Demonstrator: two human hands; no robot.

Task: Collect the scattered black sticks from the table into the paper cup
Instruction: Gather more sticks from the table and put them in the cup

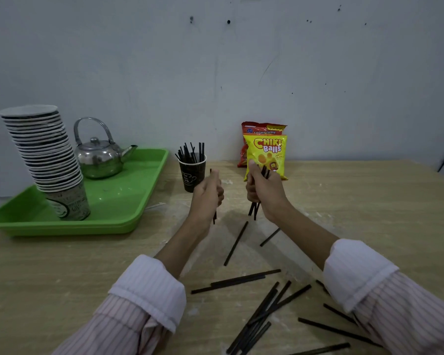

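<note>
A pale grey-blue painted wall [215, 73] fills the upper half, scuffed with faint scratches and a few small dark specks [228, 21]. Against it stands a light wood-grain tabletop [369, 201], streaked with whitish smears. The light is dim and even.

My path to the paper cup [191, 175] is open across the table [369, 213]. The green tray [118, 198] sits just left of it, snack bags [265, 149] to its right.

The table [369, 201] bears green tray [62, 228], paper cup [191, 175], snack bags [265, 155] (upright) and black sticks [235, 243].
</note>
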